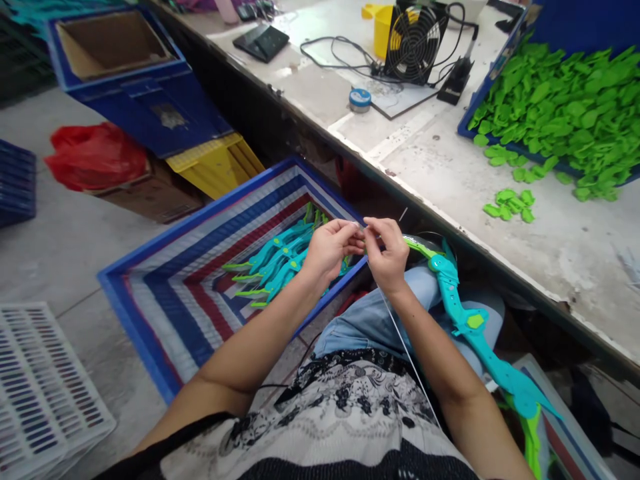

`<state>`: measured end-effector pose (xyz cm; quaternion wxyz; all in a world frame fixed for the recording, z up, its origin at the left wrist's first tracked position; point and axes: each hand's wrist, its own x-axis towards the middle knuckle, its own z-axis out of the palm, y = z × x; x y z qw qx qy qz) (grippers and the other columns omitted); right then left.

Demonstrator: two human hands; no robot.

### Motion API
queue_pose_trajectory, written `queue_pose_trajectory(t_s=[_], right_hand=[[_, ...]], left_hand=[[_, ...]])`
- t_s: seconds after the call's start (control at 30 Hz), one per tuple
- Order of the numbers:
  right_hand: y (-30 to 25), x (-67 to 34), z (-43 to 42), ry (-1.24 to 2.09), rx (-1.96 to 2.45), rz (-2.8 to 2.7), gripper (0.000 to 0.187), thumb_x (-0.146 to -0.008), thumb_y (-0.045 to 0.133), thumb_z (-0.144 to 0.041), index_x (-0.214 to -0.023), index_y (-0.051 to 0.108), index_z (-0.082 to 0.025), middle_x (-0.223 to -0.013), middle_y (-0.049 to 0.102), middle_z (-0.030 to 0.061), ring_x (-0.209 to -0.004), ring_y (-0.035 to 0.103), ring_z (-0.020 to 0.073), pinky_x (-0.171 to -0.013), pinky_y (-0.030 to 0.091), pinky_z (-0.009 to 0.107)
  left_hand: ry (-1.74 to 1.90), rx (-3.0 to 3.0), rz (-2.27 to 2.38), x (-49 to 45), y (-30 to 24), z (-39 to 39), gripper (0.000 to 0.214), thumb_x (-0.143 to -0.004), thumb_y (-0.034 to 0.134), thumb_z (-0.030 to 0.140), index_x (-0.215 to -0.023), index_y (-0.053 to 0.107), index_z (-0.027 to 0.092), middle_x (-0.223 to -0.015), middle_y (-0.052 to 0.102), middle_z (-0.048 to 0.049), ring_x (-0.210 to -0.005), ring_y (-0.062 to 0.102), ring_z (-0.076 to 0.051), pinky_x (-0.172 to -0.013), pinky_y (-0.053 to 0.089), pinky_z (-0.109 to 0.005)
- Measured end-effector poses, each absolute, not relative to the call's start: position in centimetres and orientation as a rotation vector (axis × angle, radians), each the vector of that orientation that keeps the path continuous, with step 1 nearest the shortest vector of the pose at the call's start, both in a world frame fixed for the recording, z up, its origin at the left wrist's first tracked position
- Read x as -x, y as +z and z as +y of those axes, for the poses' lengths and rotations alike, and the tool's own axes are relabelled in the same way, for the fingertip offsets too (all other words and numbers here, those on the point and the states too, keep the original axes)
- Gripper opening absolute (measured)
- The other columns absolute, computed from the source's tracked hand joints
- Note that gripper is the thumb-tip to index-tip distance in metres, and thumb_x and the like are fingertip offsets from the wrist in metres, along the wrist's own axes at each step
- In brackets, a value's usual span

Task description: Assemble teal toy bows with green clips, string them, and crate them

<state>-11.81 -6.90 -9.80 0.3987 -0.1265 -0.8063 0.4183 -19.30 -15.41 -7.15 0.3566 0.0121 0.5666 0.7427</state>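
Observation:
Over my lap, both hands meet in front of me with the fingers pinched. My left hand (332,248) is closed, its fingertips on what looks like the end of a thin white string. My right hand (387,253) is closed on the white string (400,327), which runs from it down past my right forearm. A teal and green toy bow (460,317) lies across my thigh, its green upper end reaching behind my right hand. The small details between the fingertips are hidden.
Left of my knees, a blue-rimmed crate (150,327) with striped lining holds several teal toy bows (285,250). The worktable (410,153) carries a fan (417,40), a blue round tin (360,100) and a bin of green pieces (565,100). A white slatted crate (45,387) stands at left.

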Motion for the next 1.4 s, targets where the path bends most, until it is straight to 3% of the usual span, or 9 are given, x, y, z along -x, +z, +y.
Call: queue_pose_trajectory(t_s=[0.2,0.37,0.63,0.77,0.93,1.1,1.17,1.3,1.4], right_hand=[[-8.9,11.3,-5.5,0.873,0.221,-2.214,0.02,-0.094,0.051,-0.026,-0.087,0.069,-0.02,-0.087,0.061,0.0063,-0.083,0.059,0.0165,-0.077,0.05,0.031],[-8.5,11.1,-4.9,0.848,0.206,-2.308,0.019,-0.093,0.05,-0.023,-0.081,0.063,-0.018,-0.086,0.06,0.0056,-0.079,0.058,0.0153,-0.073,0.048,0.029],[-10.3,10.8,-5.8,1.301,0.334,-2.07,0.015,-0.09,0.053,-0.022,-0.076,0.057,-0.018,-0.081,0.057,0.0013,-0.076,0.055,0.0124,-0.067,0.046,0.025],[-11.0,10.2,-6.4,1.442,0.351,-2.039,0.015,-0.09,0.053,-0.024,-0.077,0.058,-0.018,-0.08,0.057,0.0007,-0.075,0.055,0.0121,-0.069,0.046,0.025],[-11.9,9.7,-7.3,1.216,0.268,-2.122,0.017,-0.093,0.048,-0.022,-0.078,0.055,-0.019,-0.081,0.057,0.0025,-0.079,0.055,0.0139,-0.075,0.046,0.028],[-13.1,10.1,-8.5,1.029,0.363,-2.181,0.019,-0.095,0.042,-0.023,-0.079,0.051,-0.02,-0.082,0.056,0.0046,-0.08,0.054,0.0159,-0.076,0.045,0.03],[-13.0,9.7,-8.5,1.018,0.382,-2.2,0.02,-0.096,0.041,-0.024,-0.08,0.052,-0.019,-0.082,0.056,0.0045,-0.08,0.054,0.0158,-0.077,0.046,0.03],[-12.7,4.8,-6.3,0.877,0.413,-2.318,0.019,-0.097,0.042,-0.028,-0.091,0.058,-0.02,-0.091,0.061,0.0059,-0.09,0.057,0.0176,-0.084,0.047,0.032],[-13.5,-2.3,-3.4,0.467,0.73,-2.413,0.025,-0.095,0.047,-0.037,-0.106,0.061,-0.019,-0.103,0.061,0.0116,-0.102,0.054,0.0248,-0.092,0.044,0.042]], left_hand=[[1.959,-0.006,1.35,19.3,-7.6,-15.0,0.016,-0.058,0.071,0.023,-0.062,0.059,0.014,-0.064,0.064,-0.0011,-0.064,0.064,-0.015,-0.068,0.054,-0.032],[1.885,-0.149,1.393,19.1,-6.9,-15.6,0.018,-0.054,0.075,0.022,-0.065,0.066,0.012,-0.065,0.067,-0.0016,-0.063,0.062,-0.013,-0.07,0.054,-0.031],[1.738,-0.404,1.786,18.9,-7.9,-16.5,0.027,-0.06,0.079,0.036,-0.064,0.063,0.014,-0.053,0.057,0.0037,-0.048,0.049,-0.007,-0.049,0.04,-0.02],[1.617,-0.494,1.798,19.4,-8.3,-17.7,0.025,-0.064,0.075,0.04,-0.068,0.072,0.015,-0.06,0.065,0.0003,-0.06,0.056,-0.011,-0.058,0.045,-0.023],[1.451,-0.602,1.816,19.9,-8.8,-19.4,0.026,-0.067,0.071,0.04,-0.077,0.077,0.017,-0.072,0.073,-0.0032,-0.075,0.064,-0.018,-0.07,0.05,-0.028],[1.387,-0.654,2.009,19.3,-9.6,-19.9,0.029,-0.071,0.068,0.043,-0.075,0.077,0.016,-0.071,0.073,-0.0027,-0.069,0.063,-0.017,-0.065,0.049,-0.027],[1.458,-0.613,1.986,18.9,-9.7,-20.1,0.03,-0.07,0.069,0.042,-0.081,0.077,0.015,-0.073,0.073,-0.0033,-0.068,0.062,-0.016,-0.061,0.048,-0.026],[1.791,-0.329,1.752,18.2,-10.7,-22.3,0.041,-0.071,0.071,0.038,-0.109,0.068,0.022,-0.106,0.071,-0.006,-0.08,0.067,-0.018,-0.054,0.05,-0.023],[1.897,-0.171,1.799,16.8,-13.0,-25.4,0.026,-0.077,0.067,0.035,-0.099,0.066,0.021,-0.094,0.071,-0.005,-0.077,0.069,-0.018,-0.048,0.048,-0.02]])
